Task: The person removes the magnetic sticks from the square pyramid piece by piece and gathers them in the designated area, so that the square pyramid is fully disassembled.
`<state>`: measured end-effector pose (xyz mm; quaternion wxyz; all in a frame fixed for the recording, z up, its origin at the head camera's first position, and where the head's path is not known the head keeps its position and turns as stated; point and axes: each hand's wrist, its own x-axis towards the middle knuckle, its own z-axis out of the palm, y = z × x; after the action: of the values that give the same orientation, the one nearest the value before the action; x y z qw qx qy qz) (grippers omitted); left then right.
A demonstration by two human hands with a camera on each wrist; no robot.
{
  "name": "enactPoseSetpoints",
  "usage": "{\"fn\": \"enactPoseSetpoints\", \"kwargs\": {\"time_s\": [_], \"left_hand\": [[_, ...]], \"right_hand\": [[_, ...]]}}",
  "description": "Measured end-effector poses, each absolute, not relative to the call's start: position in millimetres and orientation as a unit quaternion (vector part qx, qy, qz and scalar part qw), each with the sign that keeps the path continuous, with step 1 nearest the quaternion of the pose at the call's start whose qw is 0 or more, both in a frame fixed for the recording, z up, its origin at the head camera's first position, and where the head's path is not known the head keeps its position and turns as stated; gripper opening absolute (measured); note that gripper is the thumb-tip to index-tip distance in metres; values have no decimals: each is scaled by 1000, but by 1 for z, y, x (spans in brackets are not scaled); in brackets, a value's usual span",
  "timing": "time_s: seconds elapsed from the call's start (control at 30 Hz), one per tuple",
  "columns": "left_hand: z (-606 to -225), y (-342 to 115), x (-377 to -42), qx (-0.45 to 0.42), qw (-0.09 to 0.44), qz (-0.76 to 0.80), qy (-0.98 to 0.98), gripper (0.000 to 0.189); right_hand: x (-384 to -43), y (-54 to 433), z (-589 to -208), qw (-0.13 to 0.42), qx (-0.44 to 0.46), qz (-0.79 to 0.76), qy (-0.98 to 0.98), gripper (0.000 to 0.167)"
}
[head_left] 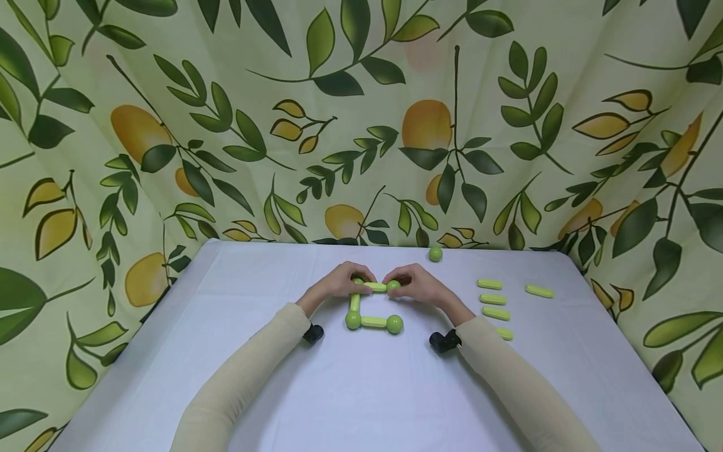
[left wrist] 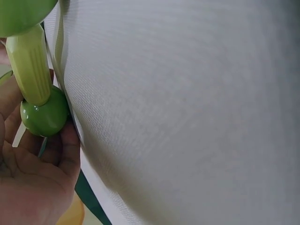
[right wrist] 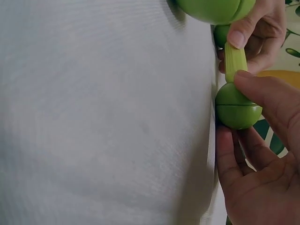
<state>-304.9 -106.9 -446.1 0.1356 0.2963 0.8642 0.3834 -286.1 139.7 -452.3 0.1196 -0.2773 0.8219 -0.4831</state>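
Green balls joined by pale green rods form a square-like frame on the table, seen in the head view. My left hand (head_left: 342,280) holds its far left ball (left wrist: 44,115), fingers around it, while the thumb lies along the far rod (right wrist: 235,61). The far right ball (right wrist: 238,110) is pinched between thumb and fingers of my right hand (head_left: 419,286), at that rod's other end. A side rod (head_left: 354,302) runs from the held left ball to the near left ball (head_left: 353,320). The near rod (head_left: 373,322) links that one to the near right ball (head_left: 395,324).
A loose green ball (head_left: 435,254) sits near the table's back edge. Several loose rods (head_left: 493,299) lie in a column on the right, one partly behind my right sleeve, with another rod (head_left: 539,291) farther right. A leaf-patterned curtain (head_left: 361,125) hangs behind the white table (head_left: 384,395).
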Motion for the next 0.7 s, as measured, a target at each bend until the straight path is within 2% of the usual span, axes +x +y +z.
{"fn": "enactPoseSetpoints", "kwargs": {"time_s": [0.2,0.7], "left_hand": [[-445,-106,-304,289,140,384,866,15],[-448,-106,-306,278,137,374,874,16]], "right_hand": [[-287,142,-452,134,-282,-483,818,22],[-281,173,-446,78,-252,-488,832,32]]}}
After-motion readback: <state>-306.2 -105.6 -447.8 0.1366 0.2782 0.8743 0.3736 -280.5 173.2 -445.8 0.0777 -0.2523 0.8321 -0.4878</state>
